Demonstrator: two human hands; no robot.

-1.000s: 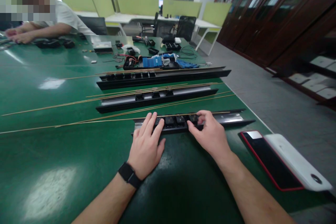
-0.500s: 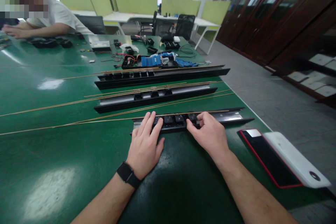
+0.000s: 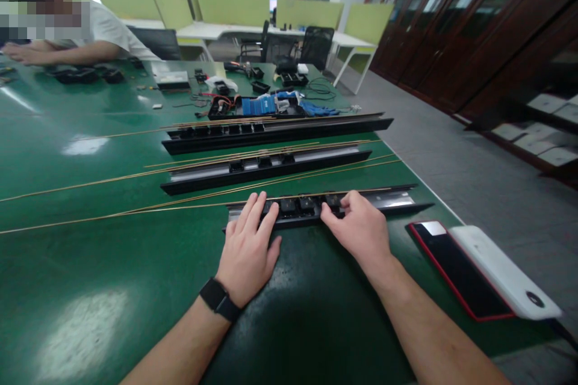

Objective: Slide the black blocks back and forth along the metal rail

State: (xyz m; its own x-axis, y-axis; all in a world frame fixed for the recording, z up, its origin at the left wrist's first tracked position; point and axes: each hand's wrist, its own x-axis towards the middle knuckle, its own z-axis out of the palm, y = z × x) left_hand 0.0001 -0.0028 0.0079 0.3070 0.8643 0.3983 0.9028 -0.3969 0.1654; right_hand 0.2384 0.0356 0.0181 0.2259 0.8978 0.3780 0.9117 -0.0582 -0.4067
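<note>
A black channel with a silvery inside (image 3: 395, 200) lies across the green table in front of me, with several small black square blocks (image 3: 288, 205) in a row inside it. My left hand (image 3: 249, 255), a dark watch on its wrist, rests with fingers stretched over the channel's left part; its fingertips touch the blocks there. At the right end of the row, my right hand (image 3: 361, 228) has its thumb and fingers closed around a black block (image 3: 332, 200). A thin brass-coloured rod (image 3: 180, 210) runs along the channel's far edge and out to the left.
Two more channels (image 3: 271, 175) (image 3: 325, 127) lie beyond, holding similar blocks, with thin rods alongside. A red-edged phone (image 3: 460, 271) and a white device (image 3: 501, 267) lie on the right. Behind are a blue-filled black box (image 3: 259, 106) and loose parts. A person (image 3: 103, 33) sits far left.
The view has shifted very slightly. Both hands keep practically the same place and grip on the near channel and its blocks.
</note>
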